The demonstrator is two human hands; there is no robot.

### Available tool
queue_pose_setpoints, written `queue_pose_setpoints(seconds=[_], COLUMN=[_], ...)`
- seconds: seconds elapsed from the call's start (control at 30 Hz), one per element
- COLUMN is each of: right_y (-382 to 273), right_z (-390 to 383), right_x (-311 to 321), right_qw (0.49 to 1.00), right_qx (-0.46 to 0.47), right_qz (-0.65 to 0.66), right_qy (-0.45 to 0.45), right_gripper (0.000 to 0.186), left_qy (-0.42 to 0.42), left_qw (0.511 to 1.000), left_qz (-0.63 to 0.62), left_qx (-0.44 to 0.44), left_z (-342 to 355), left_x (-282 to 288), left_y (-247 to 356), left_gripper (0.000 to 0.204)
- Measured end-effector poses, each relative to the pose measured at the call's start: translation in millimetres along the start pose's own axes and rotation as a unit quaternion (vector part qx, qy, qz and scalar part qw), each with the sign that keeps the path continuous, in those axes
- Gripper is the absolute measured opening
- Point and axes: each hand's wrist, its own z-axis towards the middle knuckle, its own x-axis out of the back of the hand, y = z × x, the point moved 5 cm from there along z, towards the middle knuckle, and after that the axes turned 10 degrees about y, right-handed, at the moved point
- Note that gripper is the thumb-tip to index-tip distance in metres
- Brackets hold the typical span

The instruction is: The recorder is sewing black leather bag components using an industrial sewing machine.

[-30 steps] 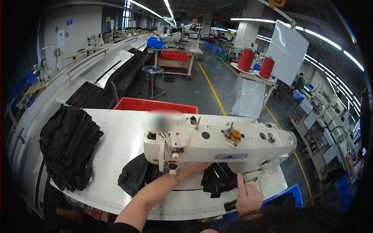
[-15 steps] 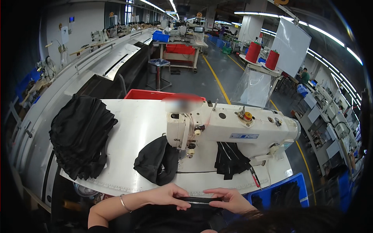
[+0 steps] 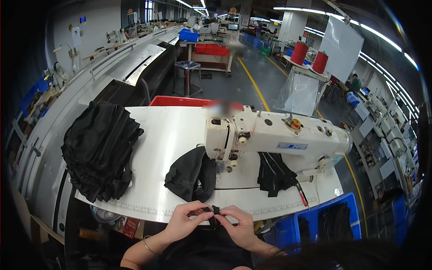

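Note:
Just in front of the table's near edge, my left hand (image 3: 182,220) and my right hand (image 3: 240,227) meet, each closed in a pinch. Between their fingertips is a narrow black zipper strip (image 3: 216,209), its ends drawn close together and partly hidden by the fingers. Beyond them a folded black fabric piece (image 3: 185,176) lies beside the needle area of a white sewing machine (image 3: 270,135). More black zipper strips (image 3: 273,175) are fanned out under the machine's arm. A tall pile of black fabric pieces (image 3: 101,150) rests on the left of the white table (image 3: 150,148).
A thin red and black tool (image 3: 302,195) lies by the zipper strips. To the lower right stands a blue bin (image 3: 355,209) with black pieces inside. Behind the table is a red bin (image 3: 177,101); below its left edge, a small fan (image 3: 105,214). Red thread cones (image 3: 299,53) stand farther back.
My hands have moved up and slightly left. The strip, stretched level between them before, is now bunched with its ends brought together. The whole view has shifted slightly.

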Motion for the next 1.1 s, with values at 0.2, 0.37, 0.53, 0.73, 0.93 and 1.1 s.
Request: queue_pose_setpoints(seconds=[0.2,0.37,0.53,0.73,0.93,1.1], right_y=[14,34,72,33,-8,15], right_z=[-10,-22,-54,-52,-18,-13], right_x=[-12,31,131,107,10,10], right_qw=[0.981,0.849,0.694,0.938,0.989,0.937], right_qx=[-0.022,-0.110,-0.139,-0.309,0.000,-0.276], right_qz=[0.181,0.459,0.588,-0.120,-0.035,0.078], right_qy=[0.065,0.239,0.392,0.106,-0.141,-0.202], right_gripper=[0.018,0.011,0.008,0.026,0.045,0.010], left_qy=[0.066,0.177,0.378,0.156,-0.110,-0.094], left_qw=[0.990,0.840,0.752,0.951,0.991,0.995], left_qz=[-0.118,-0.513,-0.539,-0.263,-0.066,0.001], left_qx=[-0.049,-0.004,-0.023,0.038,-0.038,-0.018], left_z=[-6,-15,-61,-58,-21,18], left_x=[-10,34,138,95,-6,-13], left_y=[-15,-32,-65,-10,28,23], left_gripper=[0.013,0.009,0.010,0.010,0.019,0.028])
